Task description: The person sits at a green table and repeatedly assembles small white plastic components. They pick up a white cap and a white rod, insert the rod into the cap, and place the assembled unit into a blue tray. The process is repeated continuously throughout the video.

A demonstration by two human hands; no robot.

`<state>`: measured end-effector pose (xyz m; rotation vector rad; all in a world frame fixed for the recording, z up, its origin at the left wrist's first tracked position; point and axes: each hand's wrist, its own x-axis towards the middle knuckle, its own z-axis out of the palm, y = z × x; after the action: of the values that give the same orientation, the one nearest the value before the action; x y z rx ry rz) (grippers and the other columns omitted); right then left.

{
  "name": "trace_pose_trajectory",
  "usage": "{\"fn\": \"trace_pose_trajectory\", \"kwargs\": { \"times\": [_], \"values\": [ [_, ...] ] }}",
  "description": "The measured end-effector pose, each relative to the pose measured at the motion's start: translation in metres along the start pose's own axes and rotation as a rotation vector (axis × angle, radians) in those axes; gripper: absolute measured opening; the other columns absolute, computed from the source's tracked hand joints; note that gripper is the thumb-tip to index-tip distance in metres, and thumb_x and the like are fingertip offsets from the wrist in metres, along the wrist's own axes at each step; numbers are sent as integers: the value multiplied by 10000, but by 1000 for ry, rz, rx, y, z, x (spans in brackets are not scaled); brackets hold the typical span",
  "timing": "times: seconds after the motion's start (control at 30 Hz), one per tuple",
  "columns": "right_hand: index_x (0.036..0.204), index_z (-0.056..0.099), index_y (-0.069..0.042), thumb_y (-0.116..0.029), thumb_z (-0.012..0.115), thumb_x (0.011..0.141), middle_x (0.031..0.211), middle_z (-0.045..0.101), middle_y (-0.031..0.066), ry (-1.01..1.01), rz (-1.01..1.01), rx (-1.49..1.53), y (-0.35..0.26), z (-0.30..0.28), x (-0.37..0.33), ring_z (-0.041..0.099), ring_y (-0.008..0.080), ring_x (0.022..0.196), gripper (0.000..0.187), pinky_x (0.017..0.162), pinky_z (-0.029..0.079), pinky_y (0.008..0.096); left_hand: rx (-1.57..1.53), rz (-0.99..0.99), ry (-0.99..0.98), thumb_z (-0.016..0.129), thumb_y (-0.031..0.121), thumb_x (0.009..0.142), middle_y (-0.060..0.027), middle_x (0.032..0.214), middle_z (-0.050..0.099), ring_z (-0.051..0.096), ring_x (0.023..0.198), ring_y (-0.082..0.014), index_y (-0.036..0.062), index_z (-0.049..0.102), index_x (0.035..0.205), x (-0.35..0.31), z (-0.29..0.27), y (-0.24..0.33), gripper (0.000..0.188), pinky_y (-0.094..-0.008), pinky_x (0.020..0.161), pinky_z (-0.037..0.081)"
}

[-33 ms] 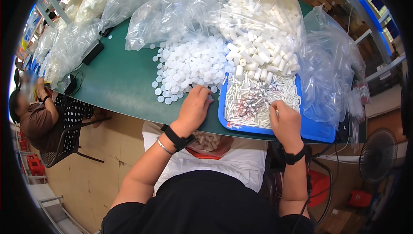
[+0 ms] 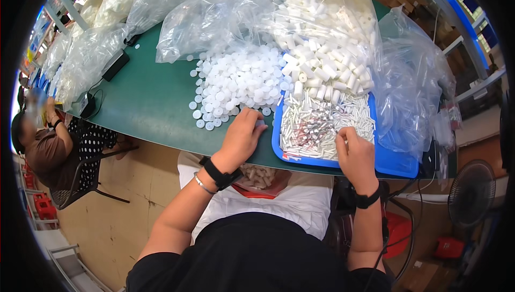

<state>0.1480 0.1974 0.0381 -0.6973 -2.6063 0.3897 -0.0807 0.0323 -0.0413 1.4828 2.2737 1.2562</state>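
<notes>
My left hand (image 2: 244, 137) rests on the green table at the near side of a heap of translucent white plastic discs (image 2: 236, 80). Its fingers are curled toward the thumb, and a pale edge of what looks like a disc shows between them. Over the front right of a blue tray (image 2: 277, 141), my right hand (image 2: 357, 155) is closed with thumb and forefinger nearly together; whatever they pinch is too small to make out. Thin white sticks (image 2: 300, 126) fill the tray, several with reddish and dark pieces among them. White foam-like cylinders (image 2: 335, 72) pile up at its far end.
Clear plastic bags (image 2: 214, 18) lie along the back of the green table (image 2: 155, 109), and another bag (image 2: 410, 88) sits right of the tray. A black box with a cable (image 2: 115, 65) is at left. A seated person (image 2: 53, 147) is farther left; a fan (image 2: 472, 193) stands at right.
My right hand has shifted very slightly over the tray's front edge. My left hand stays nearly in place, and the heaps look the same.
</notes>
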Motion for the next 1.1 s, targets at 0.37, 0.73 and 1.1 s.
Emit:
{"fn": "trace_pose_trajectory", "kwargs": {
  "times": [0.37, 0.73, 1.1],
  "values": [
    [1040, 611, -12, -71, 627, 900, 767, 640, 140, -102, -143, 355, -65, 25, -46, 629, 315, 636, 153, 569, 475, 380, -1750, -786, -409, 549, 203, 995, -62, 1063, 610, 586, 876, -81, -14, 555, 1206, -61, -14, 45, 303, -225, 806, 519],
    [962, 636, -4, -38, 659, 847, 710, 592, 94, -73, -237, 125, -70, 25, -43, 575, 256, 597, 123, 554, 434, 365, -1626, -854, -243, 549, 189, 996, -42, 939, 656, 624, 852, -95, -15, 557, 1277, -70, -15, 57, 348, -241, 830, 530],
    [967, 624, -14, -47, 661, 838, 673, 513, 80, -73, -293, 51, -71, 18, -41, 524, 251, 597, 138, 557, 394, 377, -1434, -814, -234, 573, 149, 980, -35, 950, 648, 617, 844, -95, 4, 569, 1273, -70, -13, 59, 327, -237, 804, 530]
  ]
}}
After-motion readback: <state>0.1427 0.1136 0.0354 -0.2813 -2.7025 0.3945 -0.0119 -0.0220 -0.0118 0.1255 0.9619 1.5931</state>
